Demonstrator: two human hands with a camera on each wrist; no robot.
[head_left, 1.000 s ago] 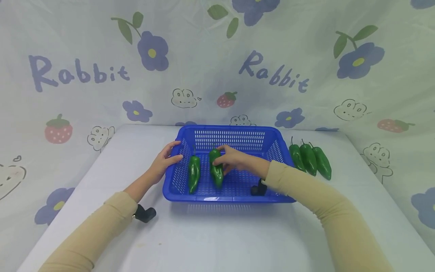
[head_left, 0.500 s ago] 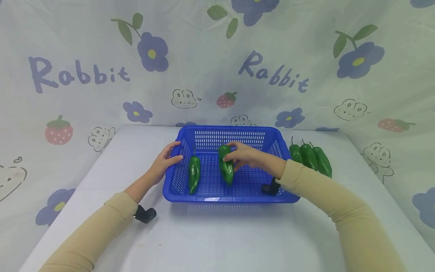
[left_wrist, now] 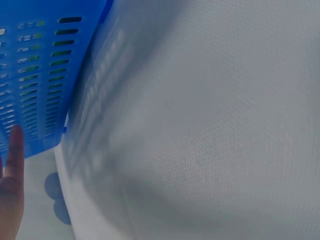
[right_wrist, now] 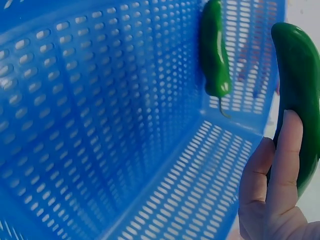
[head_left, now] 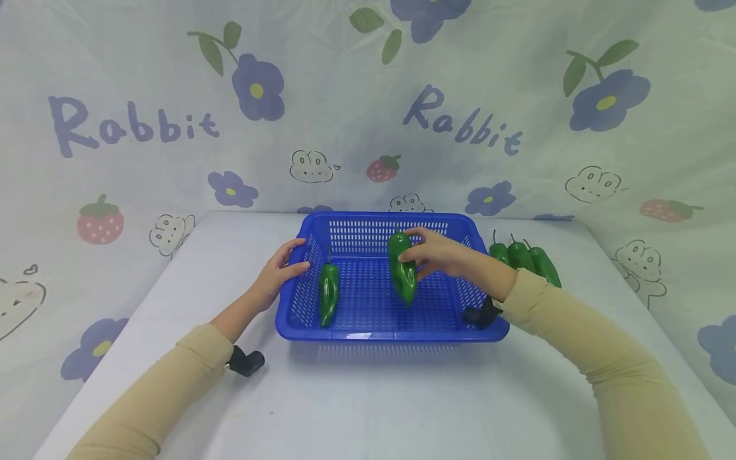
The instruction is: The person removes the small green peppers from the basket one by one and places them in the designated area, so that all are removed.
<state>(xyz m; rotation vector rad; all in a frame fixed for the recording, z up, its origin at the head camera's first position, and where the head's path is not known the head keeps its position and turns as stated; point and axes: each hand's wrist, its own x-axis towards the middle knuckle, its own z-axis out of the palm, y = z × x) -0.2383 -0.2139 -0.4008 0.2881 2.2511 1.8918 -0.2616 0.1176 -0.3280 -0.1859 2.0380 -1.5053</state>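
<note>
My right hand (head_left: 439, 252) holds a glossy green pepper (head_left: 402, 265), thumb and fingers around its right side, above the floor of the blue plastic basket (head_left: 368, 336). In the right wrist view this pepper (right_wrist: 300, 85) stands against the fingers (right_wrist: 285, 165). Inside the basket, toward its left wall, lies a second green pepper (head_left: 329, 294) with its stem pointing away. My left hand (head_left: 276, 278) grips the basket's left rim, thumb and a finger over the edge. From the left wrist, a finger (left_wrist: 16, 150) shows along the slotted outer wall (left_wrist: 45, 75).
Three more green peppers (head_left: 520, 257) lie side by side on the white table (head_left: 368, 402), right of the basket, partly behind my right forearm. A printed cloth (head_left: 345, 96) hangs behind the table. Black wrist cameras (head_left: 247, 362) hang under both forearms.
My right hand has lifted the pepper and carried it rightward across the basket, away from the other pepper. The left hand and the basket stay where they were.
</note>
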